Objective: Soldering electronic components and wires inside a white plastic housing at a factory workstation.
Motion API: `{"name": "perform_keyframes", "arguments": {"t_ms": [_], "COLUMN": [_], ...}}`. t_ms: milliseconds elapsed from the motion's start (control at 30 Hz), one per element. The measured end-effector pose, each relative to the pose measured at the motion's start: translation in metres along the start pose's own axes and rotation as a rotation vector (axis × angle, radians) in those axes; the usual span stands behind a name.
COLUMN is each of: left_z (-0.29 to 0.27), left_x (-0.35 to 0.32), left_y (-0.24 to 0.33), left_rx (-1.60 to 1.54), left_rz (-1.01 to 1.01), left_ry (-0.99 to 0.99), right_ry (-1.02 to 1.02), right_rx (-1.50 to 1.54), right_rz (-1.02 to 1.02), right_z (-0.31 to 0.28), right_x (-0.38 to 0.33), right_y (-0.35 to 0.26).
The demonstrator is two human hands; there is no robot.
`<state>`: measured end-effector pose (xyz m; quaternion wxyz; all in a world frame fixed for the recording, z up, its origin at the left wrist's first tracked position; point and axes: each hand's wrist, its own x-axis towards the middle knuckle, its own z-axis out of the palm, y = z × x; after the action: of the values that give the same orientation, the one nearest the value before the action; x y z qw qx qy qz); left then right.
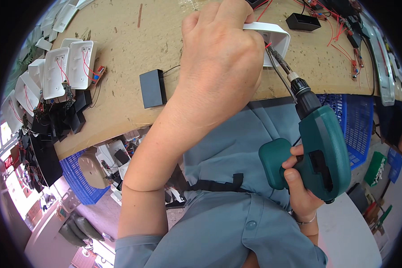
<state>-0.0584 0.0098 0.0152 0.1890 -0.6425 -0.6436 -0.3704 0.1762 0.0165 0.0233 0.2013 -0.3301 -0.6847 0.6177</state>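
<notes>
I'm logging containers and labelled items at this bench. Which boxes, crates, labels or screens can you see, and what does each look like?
Black box: on the brown bench, left of the left hand; flat, rectangular.
Black tray: far bench, top right; small, open.
Blue crate: under the bench edge, right; lattice walls.
Second blue crate: lower left; holds white parts.
No labels or screens are visible.

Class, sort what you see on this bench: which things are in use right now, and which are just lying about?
In use:
left hand holding the white housing
right hand gripping the green power screwdriver

Lying about:
black box
stacked white housings
blue crate
second black box
</notes>
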Motion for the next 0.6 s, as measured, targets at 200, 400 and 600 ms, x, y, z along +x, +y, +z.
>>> {"name": "perform_keyframes", "arguments": {"t_ms": [200,400,600], "left_z": [-0.009,-0.010,-0.007], "left_x": [0.003,0.002,0.001], "left_y": [0.007,0.008,0.006], "left_rx": [-0.003,-0.005,0.031], "left_rz": [-0.222,-0.231,-0.237], "left_ry": [-0.242,-0.255,-0.286], "right_ry": [-0.076,0.065,0.111], "right_rx": [-0.088,0.021,0.043], "right_rz": [-0.069,-0.018,-0.041], "right_z": [-0.007,0.004,0.007], "right_x": [-0.003,-0.001,0.000], "right_y": [0.003,-0.002,-0.002]}}
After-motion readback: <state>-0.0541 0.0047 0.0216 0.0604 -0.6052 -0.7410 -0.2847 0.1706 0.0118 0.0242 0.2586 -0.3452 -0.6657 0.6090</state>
